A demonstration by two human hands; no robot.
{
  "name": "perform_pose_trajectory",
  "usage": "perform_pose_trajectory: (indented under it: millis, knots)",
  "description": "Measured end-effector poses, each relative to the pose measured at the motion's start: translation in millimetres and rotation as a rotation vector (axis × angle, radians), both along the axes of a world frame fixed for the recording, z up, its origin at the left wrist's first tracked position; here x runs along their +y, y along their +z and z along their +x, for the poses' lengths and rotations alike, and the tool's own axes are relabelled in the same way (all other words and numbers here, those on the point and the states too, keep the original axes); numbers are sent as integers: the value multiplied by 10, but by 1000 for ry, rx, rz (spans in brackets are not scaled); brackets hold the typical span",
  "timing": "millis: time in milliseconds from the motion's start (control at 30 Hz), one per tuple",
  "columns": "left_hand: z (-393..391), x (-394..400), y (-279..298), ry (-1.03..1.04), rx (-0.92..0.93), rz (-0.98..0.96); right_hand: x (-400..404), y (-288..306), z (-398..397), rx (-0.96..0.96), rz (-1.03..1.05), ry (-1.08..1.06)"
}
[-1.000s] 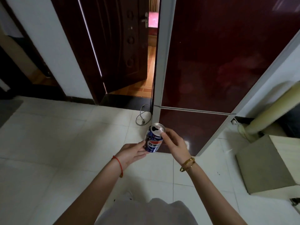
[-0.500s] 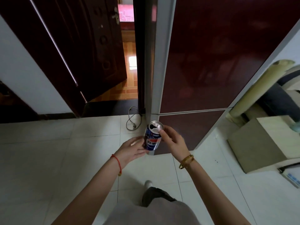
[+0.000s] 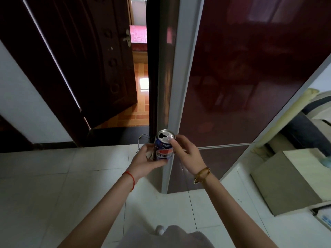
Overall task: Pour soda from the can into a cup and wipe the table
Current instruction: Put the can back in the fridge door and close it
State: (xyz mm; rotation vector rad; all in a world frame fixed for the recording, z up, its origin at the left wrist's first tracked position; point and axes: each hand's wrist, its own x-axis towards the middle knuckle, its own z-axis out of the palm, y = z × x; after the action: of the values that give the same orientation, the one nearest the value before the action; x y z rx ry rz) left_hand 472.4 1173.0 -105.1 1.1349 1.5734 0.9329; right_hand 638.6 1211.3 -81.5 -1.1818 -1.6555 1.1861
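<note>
- The can (image 3: 164, 146) is a blue soda can with a red, white and blue band across its middle; white lettering sits above that band but is too small to read.
- Its silver top faces the camera and the drinking hole is open, a dark keyhole-shaped gap; what is inside cannot be seen.
- The can is held upright in the air in front of the person, above the white tiled floor (image 3: 53, 185) and in line with the grey edge of the dark red fridge (image 3: 241, 77).
- The left hand (image 3: 146, 161) wraps its fingers around the lower body of the can from the left side and carries it; a red string bracelet (image 3: 130, 178) circles that wrist.
- The right hand (image 3: 188, 154) has its curled fingers at the can's upper rim, a fingertip touching the top edge; whether it really pinches the rim I cannot tell. A gold bangle (image 3: 202, 175) sits on that wrist.
- A grey box (image 3: 286, 179) stands on the floor by the right edge of the view.
- A dark wooden door (image 3: 89, 59) stands ajar at the upper left.
</note>
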Motion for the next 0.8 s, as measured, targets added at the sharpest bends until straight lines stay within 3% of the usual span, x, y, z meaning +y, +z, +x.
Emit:
perform_pose_trajectory:
  millis: [333,567,667,800]
  knots:
    - [-328,470,212,38,79,249,581,386,-263,-172,241,23]
    - [-636,836,400,49,73,300,1201,659,-401,-738,1130,-153]
    - [-744,943,398,32,106,311,1387,627,-469,-980,1261,-183]
    - [-824,1030,395,4,118,315,1472,565,-512,-1208,1237,-244]
